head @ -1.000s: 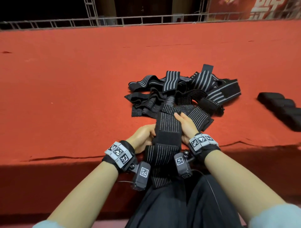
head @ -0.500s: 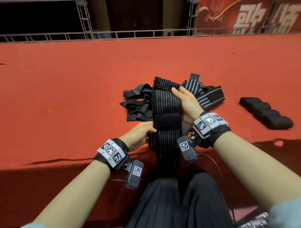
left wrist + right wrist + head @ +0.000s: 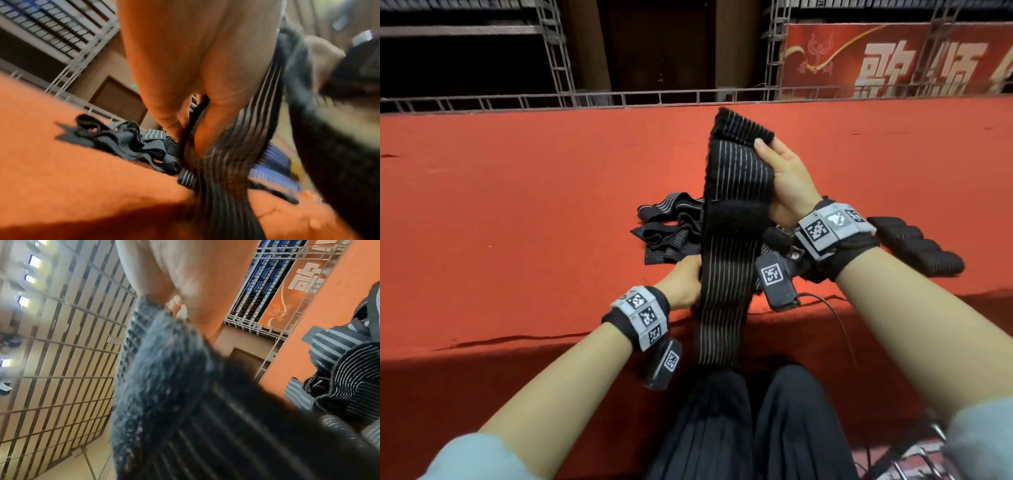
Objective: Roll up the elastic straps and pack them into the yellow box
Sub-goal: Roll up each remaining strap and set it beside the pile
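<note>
One elastic strap (image 3: 734,219) hangs stretched at the centre of the frame between our hands, right hand (image 3: 789,178) pinching its top end, left hand (image 3: 683,282) gripping lower down, so we judge rolling starts next from the top; no yellow box shows.

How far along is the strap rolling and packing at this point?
Done: several rolled straps lie in a row on the red cloth. In hand: one striped strap stretched between the right hand and the left hand, not yet rolled. Left: the loose pile. No yellow box is in view.
</note>
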`<action>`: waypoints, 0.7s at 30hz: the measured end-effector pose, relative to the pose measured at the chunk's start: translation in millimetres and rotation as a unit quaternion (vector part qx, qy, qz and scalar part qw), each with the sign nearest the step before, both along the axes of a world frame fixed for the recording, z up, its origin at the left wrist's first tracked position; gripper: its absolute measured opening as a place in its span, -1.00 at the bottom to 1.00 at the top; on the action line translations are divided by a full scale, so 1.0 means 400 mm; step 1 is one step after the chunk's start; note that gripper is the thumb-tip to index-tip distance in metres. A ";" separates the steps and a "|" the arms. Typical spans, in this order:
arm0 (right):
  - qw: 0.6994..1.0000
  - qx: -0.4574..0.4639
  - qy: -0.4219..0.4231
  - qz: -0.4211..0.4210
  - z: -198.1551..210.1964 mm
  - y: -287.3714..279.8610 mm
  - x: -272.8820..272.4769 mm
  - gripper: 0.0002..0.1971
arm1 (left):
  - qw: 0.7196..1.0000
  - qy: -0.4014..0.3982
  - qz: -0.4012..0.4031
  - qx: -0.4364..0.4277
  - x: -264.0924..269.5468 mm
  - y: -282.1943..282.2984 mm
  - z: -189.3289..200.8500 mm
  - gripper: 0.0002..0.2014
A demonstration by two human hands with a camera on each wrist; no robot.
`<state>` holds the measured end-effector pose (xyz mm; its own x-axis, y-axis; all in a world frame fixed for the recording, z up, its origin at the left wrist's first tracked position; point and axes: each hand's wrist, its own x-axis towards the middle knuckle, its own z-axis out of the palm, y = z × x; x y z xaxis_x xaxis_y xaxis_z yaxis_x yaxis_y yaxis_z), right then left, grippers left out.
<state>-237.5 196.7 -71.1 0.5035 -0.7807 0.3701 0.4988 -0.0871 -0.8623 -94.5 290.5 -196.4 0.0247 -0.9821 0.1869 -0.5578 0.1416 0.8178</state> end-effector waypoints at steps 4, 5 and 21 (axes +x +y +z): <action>1.000 -0.010 -0.014 0.001 0.020 0.010 -0.007 -0.77 | 0.994 -0.102 -0.030 0.040 0.045 0.012 0.015 -0.62; 1.000 -0.014 -0.009 0.003 0.017 0.012 -0.005 -0.77 | 0.998 -0.053 -0.001 0.031 0.047 0.012 0.041 -0.48; 0.993 0.031 0.107 0.024 -0.151 -0.024 0.076 -0.73 | 0.893 0.445 0.060 0.037 0.025 -0.019 0.125 -0.55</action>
